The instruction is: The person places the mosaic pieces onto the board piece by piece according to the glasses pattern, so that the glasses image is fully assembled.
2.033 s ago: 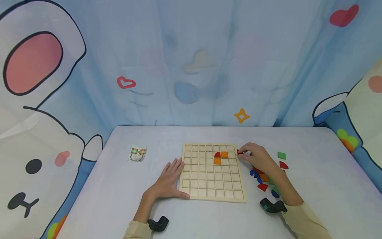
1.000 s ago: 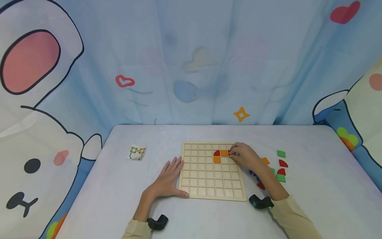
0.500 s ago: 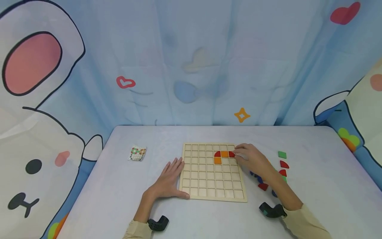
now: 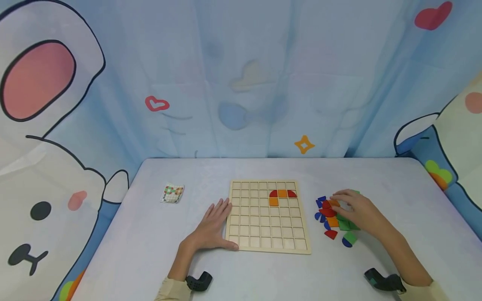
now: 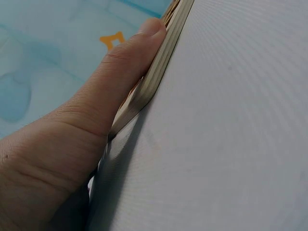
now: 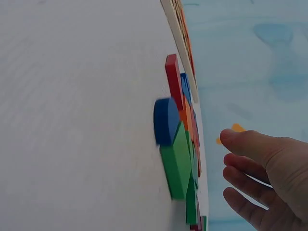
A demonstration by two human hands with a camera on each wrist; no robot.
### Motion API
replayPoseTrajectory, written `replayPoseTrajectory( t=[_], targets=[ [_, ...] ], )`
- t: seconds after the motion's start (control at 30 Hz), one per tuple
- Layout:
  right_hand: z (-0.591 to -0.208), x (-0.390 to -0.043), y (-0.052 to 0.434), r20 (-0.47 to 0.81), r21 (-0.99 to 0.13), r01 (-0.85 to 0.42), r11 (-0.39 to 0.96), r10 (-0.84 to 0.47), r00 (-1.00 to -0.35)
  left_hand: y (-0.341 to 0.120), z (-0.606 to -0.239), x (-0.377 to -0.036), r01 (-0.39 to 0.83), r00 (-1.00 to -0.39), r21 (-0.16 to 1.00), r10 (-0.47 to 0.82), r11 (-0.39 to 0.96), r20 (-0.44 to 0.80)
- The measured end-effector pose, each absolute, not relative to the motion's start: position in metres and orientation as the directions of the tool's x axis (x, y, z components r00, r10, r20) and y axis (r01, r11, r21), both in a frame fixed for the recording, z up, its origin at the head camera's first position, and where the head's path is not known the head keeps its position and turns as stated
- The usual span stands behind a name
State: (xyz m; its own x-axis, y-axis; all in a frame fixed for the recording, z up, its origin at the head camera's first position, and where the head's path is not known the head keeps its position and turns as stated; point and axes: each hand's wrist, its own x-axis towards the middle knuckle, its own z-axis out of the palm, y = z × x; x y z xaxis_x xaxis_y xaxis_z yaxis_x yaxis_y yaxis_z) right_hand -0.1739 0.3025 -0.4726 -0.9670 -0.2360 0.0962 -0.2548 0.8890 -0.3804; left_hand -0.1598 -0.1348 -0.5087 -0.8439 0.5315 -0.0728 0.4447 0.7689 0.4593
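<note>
Grid board, lying flat on the worktop — cells towards its far right corner hold two orange squares and two red rounded pieces. The left hand rests with straight fingers along the left edge, thumb at the near corner, presumably to keep the board from sliding. The right hand, thumb and fingers parted and gripping nothing, hovers above loose coloured pieces, probably kept on that side for easy reach. These overlap, and the hand hides some from above — a printed card lies well apart, beyond the left hand
</note>
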Motion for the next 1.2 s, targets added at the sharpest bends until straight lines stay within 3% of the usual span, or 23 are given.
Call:
replayPoseTrajectory(
  t=[0.43,1.2],
  targets=[
    [-0.473,-0.165,0.316,0.054,-0.353,-0.268,0.896,-0.266,-0.962,-0.136,-0.508,-0.159,0.452,-0.840,0.465,0.539,0.761,-0.064],
    [-0.479,-0.186,0.324,0.089,-0.360,-0.319,0.877,-0.309,-0.947,-0.136,-0.511,-0.161,0.456,-0.840,0.462,0.540,0.761,-0.061]
  ],
)
